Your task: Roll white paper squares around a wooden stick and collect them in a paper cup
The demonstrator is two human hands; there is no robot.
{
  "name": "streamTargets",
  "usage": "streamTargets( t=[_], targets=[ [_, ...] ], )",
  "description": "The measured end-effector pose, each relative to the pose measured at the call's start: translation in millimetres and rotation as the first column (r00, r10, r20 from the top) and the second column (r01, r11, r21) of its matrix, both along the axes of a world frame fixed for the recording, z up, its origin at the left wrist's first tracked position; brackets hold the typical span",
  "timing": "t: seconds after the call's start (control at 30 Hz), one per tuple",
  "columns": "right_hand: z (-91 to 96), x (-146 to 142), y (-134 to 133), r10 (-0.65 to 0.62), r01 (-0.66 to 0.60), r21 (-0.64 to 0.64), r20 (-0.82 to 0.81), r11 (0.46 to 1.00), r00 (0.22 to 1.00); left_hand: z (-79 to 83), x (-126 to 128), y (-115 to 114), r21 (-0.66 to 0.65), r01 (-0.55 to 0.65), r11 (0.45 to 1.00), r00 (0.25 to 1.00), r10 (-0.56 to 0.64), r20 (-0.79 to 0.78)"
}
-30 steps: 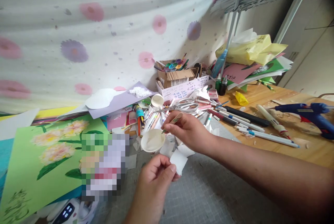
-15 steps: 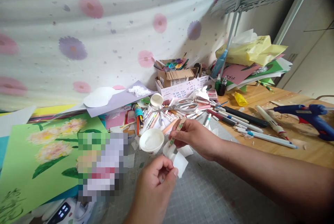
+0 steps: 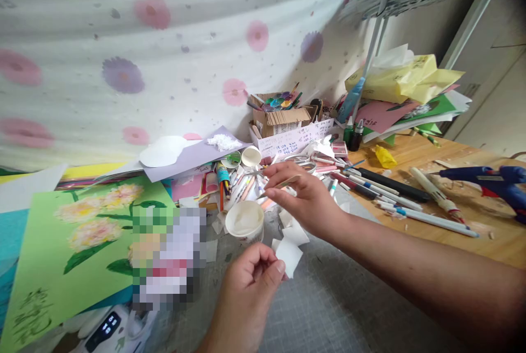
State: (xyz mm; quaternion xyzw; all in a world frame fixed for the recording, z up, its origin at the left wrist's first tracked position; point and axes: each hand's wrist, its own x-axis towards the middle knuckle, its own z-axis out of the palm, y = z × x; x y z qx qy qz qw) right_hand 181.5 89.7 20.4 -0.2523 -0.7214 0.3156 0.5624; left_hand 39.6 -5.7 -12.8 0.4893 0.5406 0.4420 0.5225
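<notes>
White paper is what our left hand [image 3: 255,287] is pinching: thumb and forefinger are pressing on the near corner of a small paper square [image 3: 290,258], which is hanging flat and blank over the grey cutting mat [image 3: 329,287]. Our right hand [image 3: 304,199] is gripping a thin wooden stick [image 3: 286,182] between thumb and fingers, its other fingers stretching out loosely; the stick is tilting above the pens, beyond the rim of a white cup [image 3: 244,218]. The cup is standing upright on the mat, just past our left fingertips – what is coating its inside, we cannot tell.

As for progress, we are judging this to be midway through small, repeated work. The square is showing no fold or mark that we can make out, and the stick is not touching it. More white scraps [image 3: 295,232] are lying loose behind it, seemingly unused. Toward the mat's left edge, a green sheet [image 3: 43,271] is bearing pale flowers [image 3: 96,232] and leaves that are looking finished – though pixelation is hiding part of its right side. Near the tabletop's right edge, a blue glue gun [image 3: 487,176] is lying idle.
</notes>
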Motion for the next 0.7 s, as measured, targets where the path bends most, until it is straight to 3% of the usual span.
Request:
streamTargets(
  t=[0.07, 0.17, 0.23, 0.7],
  targets=[
    [2.5, 13.6, -12.5, 0.018, -0.018, -0.014, -0.009, 1.000, 1.000, 0.4, 0.9, -1.2, 0.000, -0.025, 1.000, 0.999, 0.025, 0.034],
    [0.6, 33.7, -38.0, 0.235, -0.224, -0.208, 0.034, 0.952, 0.971, -0.7, 2.3, -3.8, 0.013, -0.054, 0.998, 0.995, 0.053, 0.081],
    [-2.9, 42.9, -51.6, 0.249, -0.227, -0.285, 0.045, 0.931, 0.967, -1.3, 2.7, -5.0, 0.016, -0.062, 0.998, 0.993, 0.060, 0.104],
    [-7.9, 44.6, -59.4, 0.306, -0.276, -0.286, 0.062, 0.918, 0.950, -0.1, 2.9, -9.2, -0.044, 0.010, 0.999, 0.971, 0.001, 0.237]
  ],
)
